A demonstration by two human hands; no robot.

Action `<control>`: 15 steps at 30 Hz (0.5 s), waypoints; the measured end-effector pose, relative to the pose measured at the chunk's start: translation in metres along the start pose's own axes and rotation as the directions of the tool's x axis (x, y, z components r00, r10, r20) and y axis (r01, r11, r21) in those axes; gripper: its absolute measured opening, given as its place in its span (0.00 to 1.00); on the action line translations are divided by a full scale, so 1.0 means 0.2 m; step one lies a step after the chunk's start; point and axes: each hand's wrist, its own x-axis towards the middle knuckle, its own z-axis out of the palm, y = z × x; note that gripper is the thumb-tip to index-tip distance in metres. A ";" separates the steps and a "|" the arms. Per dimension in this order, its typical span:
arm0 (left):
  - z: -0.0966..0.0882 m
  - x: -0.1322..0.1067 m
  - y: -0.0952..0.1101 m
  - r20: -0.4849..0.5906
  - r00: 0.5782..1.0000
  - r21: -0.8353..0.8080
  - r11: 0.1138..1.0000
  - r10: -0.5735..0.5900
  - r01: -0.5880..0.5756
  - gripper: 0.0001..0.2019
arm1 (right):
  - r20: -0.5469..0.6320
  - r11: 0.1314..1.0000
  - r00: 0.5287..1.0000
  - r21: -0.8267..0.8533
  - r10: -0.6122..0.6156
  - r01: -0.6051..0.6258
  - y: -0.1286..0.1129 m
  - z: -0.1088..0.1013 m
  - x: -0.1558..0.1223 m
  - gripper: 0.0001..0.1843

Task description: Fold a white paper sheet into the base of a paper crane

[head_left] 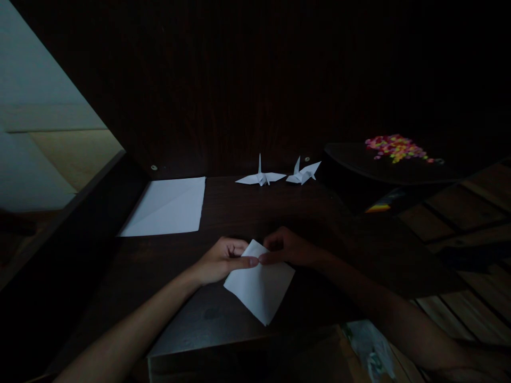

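A folded white sheet of paper [261, 290], roughly diamond-shaped, is between my hands above the dark table near its front edge. My left hand [223, 260] grips its upper left side, thumb on top and fingers curled behind. From the other side my right hand [289, 249] pinches the upper right side, its thumb tip meeting the left thumb near the middle. Fingers under the paper are partly hidden. Behind, two white paper cranes stand by the back panel: one crane [261, 177] with wings spread, another crane [303, 173] tilted to its right.
A stack of white paper [170, 205] lies at the back left of the dark table [223, 213]. On a rounded dark shelf [351, 159] at right sits a pile of small colourful pieces [395, 147]. A plastic bag [369, 348] is below, over the plank floor [471, 213].
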 end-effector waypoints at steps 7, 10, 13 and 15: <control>0.03 -0.02 0.02 0.099 0.995 0.134 0.991 -0.012 -0.001 0.12 | 0.013 0.999 1.000 0.029 -0.025 0.025 -0.01 0.02 0.00 0.24; 0.06 -0.02 0.00 0.144 0.989 0.163 0.986 -0.038 0.014 0.12 | 0.044 0.999 0.998 0.003 -0.047 0.047 0.00 0.04 0.01 0.24; 0.06 -0.01 -0.01 0.163 0.986 0.138 0.990 -0.039 0.016 0.13 | 0.048 0.993 0.995 -0.066 -0.090 0.093 0.02 0.04 0.01 0.23; 0.06 -0.01 -0.02 0.151 0.987 0.106 0.994 -0.054 0.039 0.14 | 0.033 0.991 0.994 -0.078 -0.108 0.111 0.02 0.04 0.01 0.22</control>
